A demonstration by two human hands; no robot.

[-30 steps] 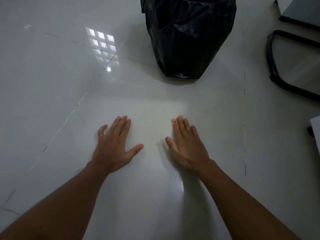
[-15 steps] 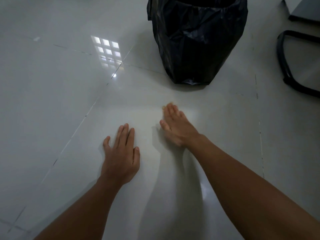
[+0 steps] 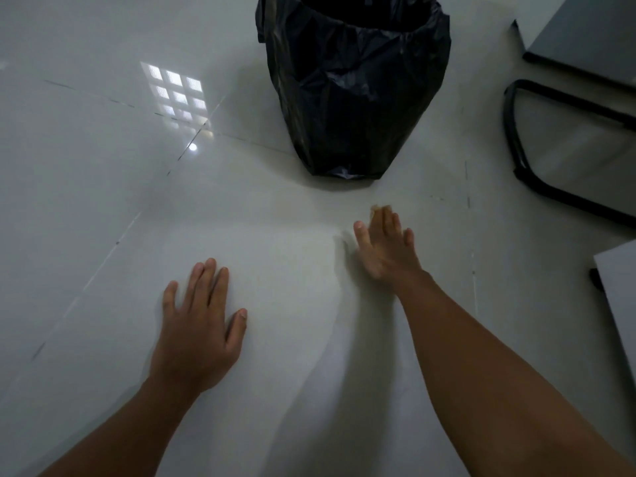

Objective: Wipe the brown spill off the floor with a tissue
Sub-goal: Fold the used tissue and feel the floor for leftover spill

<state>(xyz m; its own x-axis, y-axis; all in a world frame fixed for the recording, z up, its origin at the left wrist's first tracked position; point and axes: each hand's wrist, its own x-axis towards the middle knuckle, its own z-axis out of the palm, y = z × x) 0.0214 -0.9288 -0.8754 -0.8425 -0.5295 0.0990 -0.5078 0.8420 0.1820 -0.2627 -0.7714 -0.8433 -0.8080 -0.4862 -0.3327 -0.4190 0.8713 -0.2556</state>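
Note:
My right hand lies flat on the pale tiled floor, fingers pointing toward the bin. It presses down a tissue, of which only a brown-stained edge peeks out past the fingertips. To the left of that hand a faint brownish smear shows on the tile. My left hand rests flat on the floor nearer to me, fingers spread, holding nothing.
A bin lined with a black bag stands just beyond my right hand. At the right are a black curved chair base and grey furniture edges. A window reflection glares on the floor at the left.
My right hand has slid to the right across the floor with the tissue under it. The left hand has stayed planted.

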